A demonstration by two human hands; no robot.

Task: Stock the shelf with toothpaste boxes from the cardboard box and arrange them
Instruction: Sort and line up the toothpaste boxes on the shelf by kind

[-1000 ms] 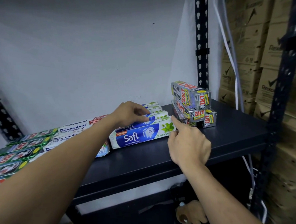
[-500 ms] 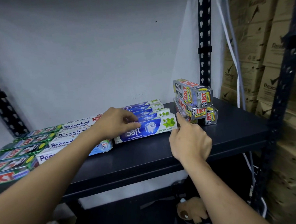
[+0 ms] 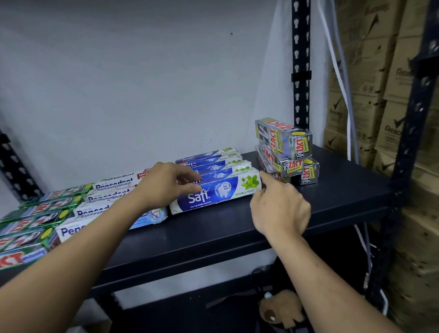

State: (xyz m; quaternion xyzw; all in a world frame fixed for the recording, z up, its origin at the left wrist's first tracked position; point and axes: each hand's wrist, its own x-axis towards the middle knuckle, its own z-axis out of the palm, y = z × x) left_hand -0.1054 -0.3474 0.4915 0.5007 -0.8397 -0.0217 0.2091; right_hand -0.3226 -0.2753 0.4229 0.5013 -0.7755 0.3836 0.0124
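Observation:
Several blue-and-white Safi toothpaste boxes [image 3: 216, 194] lie in a row on the dark shelf [image 3: 242, 231]. My left hand [image 3: 167, 185] rests on the left end of the front Safi boxes, fingers spread over their tops. My right hand [image 3: 279, 209] has its index finger pressed against the right end of the front Safi box, the other fingers curled. White Pepsodent boxes [image 3: 108, 195] lie left of the Safi row, and green Zact boxes [image 3: 25, 227] lie further left. A stack of silver Zact Smokers boxes [image 3: 286, 152] stands at the right.
A black perforated upright [image 3: 300, 52] rises behind the silver stack. Brown cartons [image 3: 376, 81] are piled to the right, past another dark upright [image 3: 414, 110]. Below the shelf lies a brown furry object [image 3: 282, 313]. A grey wall backs the shelf.
The Safi boxes have gone from a loose pile to an even row pushed back on the shelf. Both hands stay at the ends of the front box, and the view has shifted right.

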